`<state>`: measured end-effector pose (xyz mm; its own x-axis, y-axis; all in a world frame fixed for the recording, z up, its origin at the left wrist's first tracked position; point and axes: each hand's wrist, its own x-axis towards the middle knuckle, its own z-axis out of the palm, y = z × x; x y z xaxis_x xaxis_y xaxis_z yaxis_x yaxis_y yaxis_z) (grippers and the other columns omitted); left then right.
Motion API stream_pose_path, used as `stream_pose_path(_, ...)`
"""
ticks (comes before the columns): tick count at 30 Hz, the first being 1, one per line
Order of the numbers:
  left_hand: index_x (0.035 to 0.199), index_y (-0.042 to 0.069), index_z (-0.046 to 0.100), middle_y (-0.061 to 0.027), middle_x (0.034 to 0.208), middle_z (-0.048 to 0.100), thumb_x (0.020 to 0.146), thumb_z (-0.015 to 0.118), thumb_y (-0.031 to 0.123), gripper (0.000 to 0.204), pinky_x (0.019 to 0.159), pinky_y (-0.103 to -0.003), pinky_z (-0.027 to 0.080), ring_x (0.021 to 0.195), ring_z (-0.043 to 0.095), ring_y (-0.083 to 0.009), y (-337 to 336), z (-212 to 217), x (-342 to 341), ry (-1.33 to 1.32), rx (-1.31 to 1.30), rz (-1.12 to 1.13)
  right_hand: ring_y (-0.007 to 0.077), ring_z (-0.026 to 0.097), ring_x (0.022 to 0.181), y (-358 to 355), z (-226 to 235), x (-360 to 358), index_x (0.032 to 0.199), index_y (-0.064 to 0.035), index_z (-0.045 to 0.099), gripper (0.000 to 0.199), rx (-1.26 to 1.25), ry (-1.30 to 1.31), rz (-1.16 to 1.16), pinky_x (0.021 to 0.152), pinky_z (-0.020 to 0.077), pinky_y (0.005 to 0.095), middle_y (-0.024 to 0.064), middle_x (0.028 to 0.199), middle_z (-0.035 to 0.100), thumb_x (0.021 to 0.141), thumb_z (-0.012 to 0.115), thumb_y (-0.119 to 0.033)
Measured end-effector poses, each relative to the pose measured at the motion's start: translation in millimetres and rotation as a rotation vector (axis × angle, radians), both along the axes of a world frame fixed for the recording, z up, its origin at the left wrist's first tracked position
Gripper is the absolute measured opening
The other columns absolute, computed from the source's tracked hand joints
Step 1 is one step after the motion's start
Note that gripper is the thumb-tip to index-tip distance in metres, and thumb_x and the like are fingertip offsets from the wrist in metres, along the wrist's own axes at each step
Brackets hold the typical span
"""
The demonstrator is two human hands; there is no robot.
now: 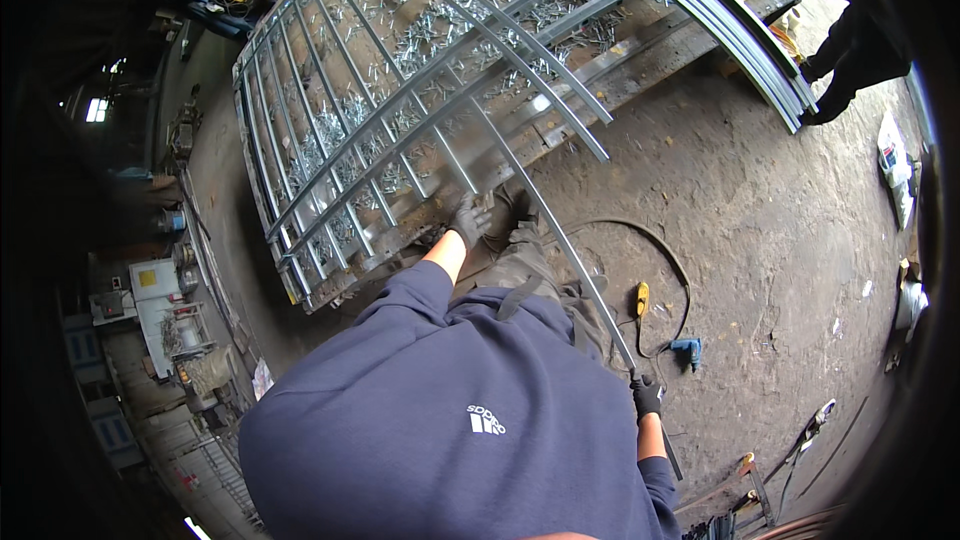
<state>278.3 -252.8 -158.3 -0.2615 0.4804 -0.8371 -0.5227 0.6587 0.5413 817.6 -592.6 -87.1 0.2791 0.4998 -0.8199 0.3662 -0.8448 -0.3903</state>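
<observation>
My right hand (pixel 648 396), in a dark glove, is closed round the lower part of a long grey metal bar (pixel 575 262). The bar slants up and left from beside my hip to the metal frame on the workbench. My left hand (pixel 470 221), also gloved, is at the near edge of the workbench (pixel 540 135), close to the end of one of the frame's bars. Its fingers look spread, with nothing visible in them. The frame (pixel 375 125) is a grid of shiny bars laid across the bench.
Many small metal pieces (pixel 425 35) lie scattered over the bench. Long curved rails (pixel 725 25) jut past its right side, near a person in dark clothes (pixel 855 35). On the floor to my right lie a blue drill (pixel 687 350), a yellow-handled tool (pixel 642 298) and a looping cable (pixel 683 275).
</observation>
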Motion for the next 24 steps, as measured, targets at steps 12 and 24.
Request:
stream_pose_path(12,0.102,0.008,0.057,-0.0085,0.077,0.063,0.102,0.054,0.043,0.036,0.049,-0.036,0.056,0.060,0.067,-0.0238,42.7,8.5,10.4,0.201,-0.052,-0.103,0.0278,0.066,0.106,338.2,-56.6,-278.9,0.136,-0.0038,0.051,0.050,0.515,0.309,0.206,0.088,0.0500,0.0417,0.0188,0.111,0.070,0.097,0.063,-0.032)
stream_pose_path(24,0.094,0.006,0.061,-0.0092,0.072,0.067,0.094,0.053,0.067,0.061,0.044,-0.033,0.049,0.053,0.065,-0.0223,110.9,62.8,-90.4,-0.086,-0.303,-0.939,0.0067,0.042,0.048,325.4,-28.5,-254.7,0.101,-0.0094,0.065,0.029,0.147,0.495,0.039,0.043,0.0368,0.0257,-0.0022,0.064,0.049,0.104,0.053,-0.035)
